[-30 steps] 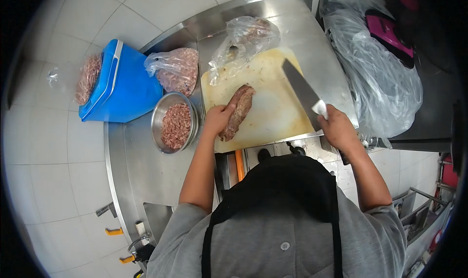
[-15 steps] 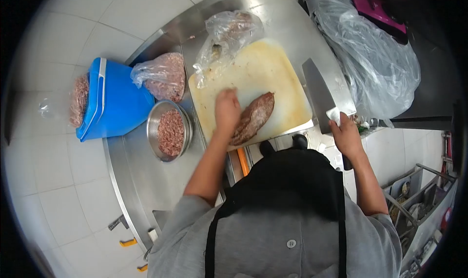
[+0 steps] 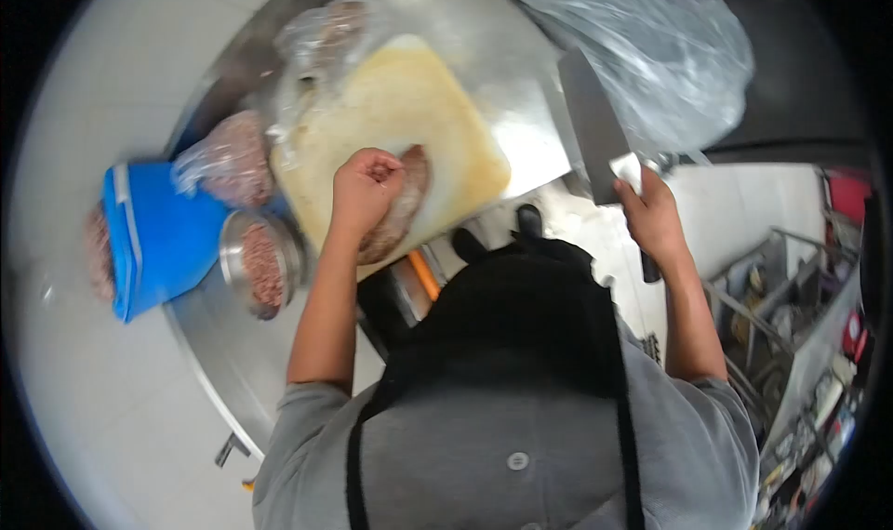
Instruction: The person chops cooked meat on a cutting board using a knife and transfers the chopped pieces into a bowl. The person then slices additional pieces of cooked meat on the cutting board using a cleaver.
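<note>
My right hand (image 3: 654,218) is closed around the dark handle of a large kitchen knife (image 3: 592,121). Its wide blade points away from me, right of the cutting board, with something white at the heel. My left hand (image 3: 365,195) is over the near left part of the yellowed cutting board (image 3: 446,112), fingers curled; whether anything small is in them is hidden. Just right of those fingers lies a long brown piece of meat (image 3: 402,209), partly behind the hand. I cannot tell if the hand touches it.
Left of the board are a metal bowl of ground meat (image 3: 263,265), a plastic bag of ground meat (image 3: 244,153) and a blue container (image 3: 172,232). A crumpled clear bag (image 3: 321,51) lies beyond. At the right is a large plastic sheet (image 3: 651,56).
The whole view has shifted, with the table now further left and blurred. My left hand's fingers have curled in beside the meat. The knife stays in my right hand.
</note>
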Demonstrator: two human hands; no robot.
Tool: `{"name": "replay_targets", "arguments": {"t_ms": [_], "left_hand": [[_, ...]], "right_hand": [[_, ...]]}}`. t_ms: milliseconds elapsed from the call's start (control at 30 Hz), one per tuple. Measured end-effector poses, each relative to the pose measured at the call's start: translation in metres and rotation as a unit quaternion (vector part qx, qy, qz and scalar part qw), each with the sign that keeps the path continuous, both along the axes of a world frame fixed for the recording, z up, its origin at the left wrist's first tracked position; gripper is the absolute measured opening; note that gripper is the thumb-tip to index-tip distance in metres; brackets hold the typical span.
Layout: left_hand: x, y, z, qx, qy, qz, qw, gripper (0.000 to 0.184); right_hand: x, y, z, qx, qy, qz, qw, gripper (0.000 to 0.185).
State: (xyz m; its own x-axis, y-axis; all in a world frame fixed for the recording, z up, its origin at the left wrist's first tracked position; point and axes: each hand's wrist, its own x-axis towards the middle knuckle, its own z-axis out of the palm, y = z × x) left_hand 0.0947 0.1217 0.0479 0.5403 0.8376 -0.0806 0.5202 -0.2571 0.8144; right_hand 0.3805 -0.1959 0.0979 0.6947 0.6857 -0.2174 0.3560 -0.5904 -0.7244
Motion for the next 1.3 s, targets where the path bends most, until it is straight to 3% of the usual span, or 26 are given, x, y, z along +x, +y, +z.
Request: {"name": "replay_targets", "arguments": {"t_ms": [67,133,167,200,233,300,333,400,467,533,567,633,700,767,800,833,867,900,967,1033,1133,1233,1267,1300], "left_hand": [[0.049,-0.052,0.021,-0.103,-0.048,-0.246,0.962,0.01],[0.101,-0.101,0.022,-0.052,-0.038,-0.389,0.919,0.017],[0.124,-0.12,0.013,-0.002,-0.062,-0.405,0.912,0.025],[0.145,-0.139,0.011,-0.121,-0.104,-0.34,0.927,0.034],[0.152,-0.138,0.012,-0.121,-0.102,-0.343,0.926,0.034],[0.167,-0.137,0.019,0.108,-0.136,-0.284,0.943,0.042],[0.154,-0.127,0.037,0.084,-0.096,-0.276,0.953,0.048],[0.106,-0.103,0.039,0.183,0.032,-0.23,0.955,0.051],[0.041,-0.09,0.047,0.309,0.169,-0.175,0.92,0.062],[-0.011,-0.099,0.046,0.326,0.336,-0.089,0.879,0.079],[-0.027,-0.094,0.035,0.329,0.338,-0.09,0.877,0.079],[-0.058,-0.099,0.019,0.212,0.328,-0.056,0.919,0.083],[-0.058,-0.09,0.019,0.206,0.321,-0.039,0.924,0.083],[-0.055,-0.082,0.034,0.06,0.285,-0.067,0.954,0.079],[-0.064,-0.071,0.034,0.069,0.286,-0.047,0.955,0.079],[-0.074,-0.061,0.03,-0.194,0.106,0.01,0.975,0.074],[-0.086,-0.053,0.027,-0.431,-0.095,0.058,0.896,0.069],[-0.092,-0.052,0.032,-0.418,-0.103,0.07,0.9,0.069],[-0.096,-0.059,0.037,-0.549,-0.349,0.034,0.759,0.073],[-0.098,-0.061,0.038,-0.529,-0.387,0.005,0.755,0.082],[-0.097,-0.063,0.044,-0.524,-0.488,-0.067,0.695,0.089],[-0.088,-0.061,0.055,-0.5,-0.561,-0.117,0.649,0.086],[-0.092,-0.06,0.056,-0.497,-0.567,-0.115,0.647,0.086],[-0.097,-0.058,0.057,-0.466,-0.527,-0.035,0.71,0.078]], "right_hand": [[0.019,-0.017,-0.003,-0.039,0.028,-0.05,0.998,0.033],[0.035,-0.024,-0.004,-0.052,0.015,-0.085,0.995,0.032],[0.04,-0.027,0.002,-0.035,0.015,-0.095,0.995,0.031],[0.044,-0.03,0.007,-0.018,0.015,-0.104,0.994,0.03],[0.049,-0.033,0.014,-0.001,0.015,-0.113,0.994,0.029],[0.049,-0.039,0.03,0.014,0.056,-0.153,0.987,0.026],[0.051,-0.047,0.028,0.044,0.077,-0.16,0.983,0.024],[0.051,-0.055,0.029,0.034,0.079,-0.178,0.98,0.022],[0.049,-0.059,0.026,0.035,0.093,-0.188,0.977,0.021],[0.045,-0.059,0.017,0.048,0.111,-0.186,0.975,0.021],[0.044,-0.063,0.013,0.047,0.124,-0.186,0.974,0.021],[0.053,-0.065,-0.005,0.022,0.137,-0.137,0.981,0.024],[0.054,-0.048,-0.028,0.039,0.046,-0.071,0.996,0.021],[0.047,-0.026,-0.005,-0.001,0.042,-0.036,0.998,0.029],[0.045,-0.017,-0.004,0.015,0.029,-0.007,0.999,0.03],[0.043,-0.008,0.001,0.023,0.035,0.013,0.999,0.03],[0.04,0.002,0.008,0.035,0.033,0.028,0.998,0.03],[0.036,0.012,0.014,0.006,0.05,0.031,0.998,0.03],[0.028,0.024,0.015,-0.018,0.064,0.048,0.997,0.03],[0.027,0.029,-0.002,0.026,0.055,0.086,0.994,0.029],[0.018,0.035,-0.003,0.028,0.006,0.12,0.992,0.026],[0.011,0.044,0.006,0.012,0.011,0.134,0.991,0.026],[0.01,0.046,0.009,0.006,0.028,0.132,0.991,0.026],[0.009,0.046,0.007,0.004,0.024,0.137,0.99,0.026]]}}
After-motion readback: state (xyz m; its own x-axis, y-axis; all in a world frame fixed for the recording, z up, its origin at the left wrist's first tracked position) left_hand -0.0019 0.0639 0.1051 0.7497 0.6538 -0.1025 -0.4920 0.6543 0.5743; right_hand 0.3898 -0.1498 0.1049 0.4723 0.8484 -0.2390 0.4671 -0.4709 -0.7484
